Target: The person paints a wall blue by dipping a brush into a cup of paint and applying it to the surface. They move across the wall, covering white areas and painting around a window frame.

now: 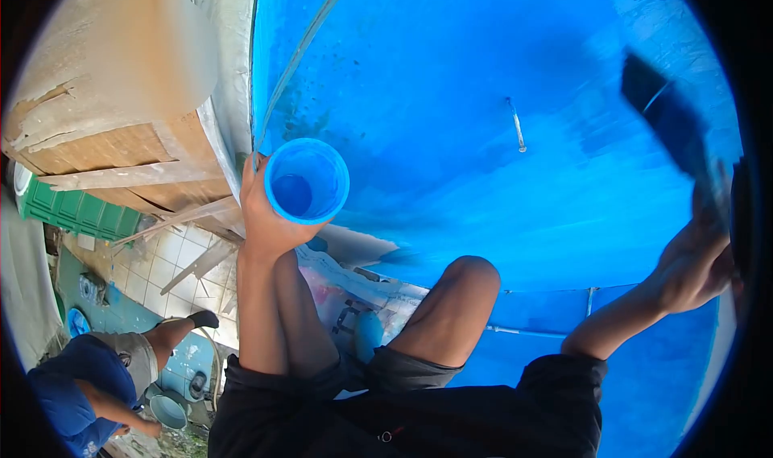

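My left hand is wrapped round a blue plastic cup, its open top facing me and a pool of darker blue liquid at the bottom. At the far right, my right hand is closed on the handle of a wide paintbrush, blurred and pointing up and left. The dark bristle end overlaps the blue wall in this view. Streaks of lighter and darker blue cover that wall. A nail-like metal piece sticks out of it, between the cup and the brush.
Beside the cup runs a thin cable. Worn wooden boards stand at left, above a green crate. Below, another person bends near a basin on the tiled floor. A pipe crosses the wall low down.
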`<state>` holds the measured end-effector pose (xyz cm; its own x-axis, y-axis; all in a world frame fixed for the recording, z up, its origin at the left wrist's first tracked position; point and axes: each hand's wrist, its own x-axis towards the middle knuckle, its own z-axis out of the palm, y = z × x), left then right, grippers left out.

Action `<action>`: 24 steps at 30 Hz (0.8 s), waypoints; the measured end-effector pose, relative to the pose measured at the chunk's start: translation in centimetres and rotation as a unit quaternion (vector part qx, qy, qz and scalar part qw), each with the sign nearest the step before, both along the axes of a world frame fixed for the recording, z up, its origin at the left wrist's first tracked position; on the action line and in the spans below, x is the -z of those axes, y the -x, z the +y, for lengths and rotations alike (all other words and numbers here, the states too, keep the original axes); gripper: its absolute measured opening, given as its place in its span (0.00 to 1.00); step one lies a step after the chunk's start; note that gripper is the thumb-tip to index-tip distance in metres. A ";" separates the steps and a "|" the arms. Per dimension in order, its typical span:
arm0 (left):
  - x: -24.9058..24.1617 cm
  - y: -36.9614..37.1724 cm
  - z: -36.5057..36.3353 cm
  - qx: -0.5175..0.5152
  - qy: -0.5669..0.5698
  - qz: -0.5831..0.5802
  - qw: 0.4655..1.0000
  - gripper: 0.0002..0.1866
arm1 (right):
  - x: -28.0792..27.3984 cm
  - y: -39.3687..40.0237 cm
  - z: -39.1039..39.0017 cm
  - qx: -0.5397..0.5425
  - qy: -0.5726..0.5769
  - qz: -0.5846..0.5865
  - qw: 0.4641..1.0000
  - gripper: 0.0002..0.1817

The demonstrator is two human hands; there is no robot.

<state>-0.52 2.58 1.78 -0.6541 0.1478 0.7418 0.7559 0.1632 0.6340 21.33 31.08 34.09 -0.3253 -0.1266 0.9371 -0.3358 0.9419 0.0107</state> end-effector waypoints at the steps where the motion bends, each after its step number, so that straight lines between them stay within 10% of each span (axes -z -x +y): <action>1: 0.1 0.1 -0.1 -0.002 0.008 0.003 1.000 0.27 | 2.1 -0.9 0.5 -0.001 0.008 0.001 1.000 0.21; 12: 1.6 -0.3 1.1 0.082 -0.134 -0.117 0.981 0.28 | 19.4 0.9 -6.5 -0.061 0.091 -0.252 0.962 0.13; 14: 4.9 0.0 1.5 0.040 -0.087 -0.088 0.991 0.42 | 20.5 1.9 -6.2 -0.064 0.068 -0.317 0.944 0.04; 16: 7.0 -0.2 2.7 -0.098 -0.033 0.005 0.995 0.53 | 23.6 3.0 -2.6 -0.083 0.047 -0.258 0.961 0.06; 24: 3.9 0.4 2.6 -0.059 -0.042 0.006 0.997 0.44 | 22.9 5.6 -0.6 -0.062 -0.164 0.002 0.985 0.19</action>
<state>-0.93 5.22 -2.13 -0.6540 0.0079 0.7565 0.7426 0.1974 0.6400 15.75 30.46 11.20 -0.2849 -0.4611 0.8404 -0.4481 0.8391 0.3085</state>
